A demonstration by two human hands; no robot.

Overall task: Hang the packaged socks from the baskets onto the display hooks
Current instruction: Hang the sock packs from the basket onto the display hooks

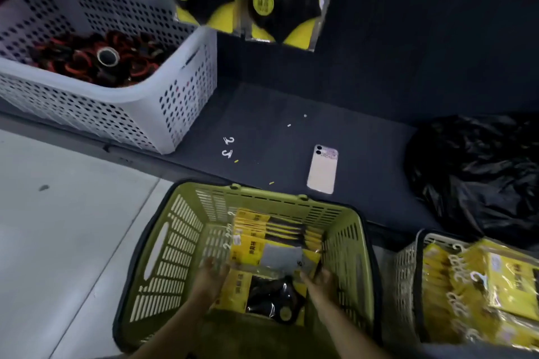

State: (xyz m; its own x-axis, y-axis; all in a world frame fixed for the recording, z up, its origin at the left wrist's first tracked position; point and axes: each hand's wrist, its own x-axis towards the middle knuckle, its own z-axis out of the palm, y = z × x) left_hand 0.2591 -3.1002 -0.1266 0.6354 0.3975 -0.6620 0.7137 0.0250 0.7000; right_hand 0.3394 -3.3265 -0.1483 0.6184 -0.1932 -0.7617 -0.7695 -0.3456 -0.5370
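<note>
The left grip and right grip, bare hands at lower centre of the frame, each clasp a side edge of a glossy yellow plastic packet of grey socks. The packet is inside the slotted olive-green plastic basket, over other flat packets. At lower right, a pale mesh basket holds more yellow packets. Above, a smooth pink smartphone lies on the dark matte surface.

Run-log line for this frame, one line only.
phase: pick | left hand: holds grey sock pack, left edge | right hand: holds its right edge | where: inside green basket | hung: not yet
</note>
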